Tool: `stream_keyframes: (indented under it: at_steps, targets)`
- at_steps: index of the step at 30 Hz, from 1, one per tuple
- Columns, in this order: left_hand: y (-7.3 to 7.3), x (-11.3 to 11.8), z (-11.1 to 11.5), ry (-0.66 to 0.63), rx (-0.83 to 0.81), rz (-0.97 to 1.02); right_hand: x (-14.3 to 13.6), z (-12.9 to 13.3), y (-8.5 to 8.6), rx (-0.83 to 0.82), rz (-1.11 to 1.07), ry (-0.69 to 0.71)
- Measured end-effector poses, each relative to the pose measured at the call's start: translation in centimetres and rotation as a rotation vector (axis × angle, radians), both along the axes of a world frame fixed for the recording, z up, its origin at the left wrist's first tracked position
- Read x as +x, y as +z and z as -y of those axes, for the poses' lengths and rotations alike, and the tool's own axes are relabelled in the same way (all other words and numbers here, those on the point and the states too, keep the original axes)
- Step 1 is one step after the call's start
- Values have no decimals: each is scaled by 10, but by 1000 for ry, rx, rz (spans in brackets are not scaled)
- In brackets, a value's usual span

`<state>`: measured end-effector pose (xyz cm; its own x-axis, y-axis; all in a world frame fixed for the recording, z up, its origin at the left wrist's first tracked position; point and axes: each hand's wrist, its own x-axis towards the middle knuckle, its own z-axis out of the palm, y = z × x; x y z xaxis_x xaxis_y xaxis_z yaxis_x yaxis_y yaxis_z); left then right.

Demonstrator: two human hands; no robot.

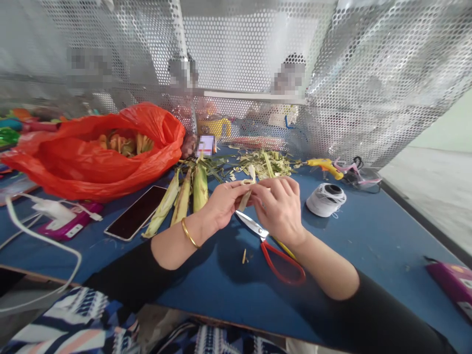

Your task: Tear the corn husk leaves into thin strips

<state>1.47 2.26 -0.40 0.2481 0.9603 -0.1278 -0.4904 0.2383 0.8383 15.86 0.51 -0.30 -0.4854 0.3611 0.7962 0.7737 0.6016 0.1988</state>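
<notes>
I watch a wide, flat blue tabletop (383,236), an open red plastic bag (84,172) at its left.
Three long, yellow-green leafy corn husks (201,189) lie left of the bare left hand (221,204) and bare right hand (280,206); red-handled steel scissors (263,235) rest below, a white thread spool (321,202) rightward. Left thumb and fingers pinch a pale, folded husk strip (244,199) between the hands; right fingers curl against it, but I can't tell whether they pinch.
</notes>
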Motion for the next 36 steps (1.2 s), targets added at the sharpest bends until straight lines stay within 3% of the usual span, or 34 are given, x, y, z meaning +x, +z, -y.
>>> stream_keyframes:
  at_steps: [5,10,13,17,20,23,26,30,36]
  targets:
    - [-2,0,-1,7,12,-28,1,-3,-1,111,259,126]
    - [-1,2,2,4,3,-24,-1,-1,-3,119,169,149]
    - [1,2,4,25,-30,-67,0,-2,-1,-106,-193,75]
    - [4,0,4,1,-48,-124,2,-7,5,-567,-608,-17]
    - [4,0,5,-32,-22,-161,3,-10,5,-811,-650,-96]
    - [2,1,5,-36,12,-204,2,-12,2,-889,-664,-111]
    - [1,3,5,41,12,-225,0,-12,-1,-953,-731,-54]
    - [-1,2,1,155,-14,-210,-2,-4,3,-893,-679,-60]
    - [-1,0,-3,215,4,-189,-1,3,6,-611,-244,87]
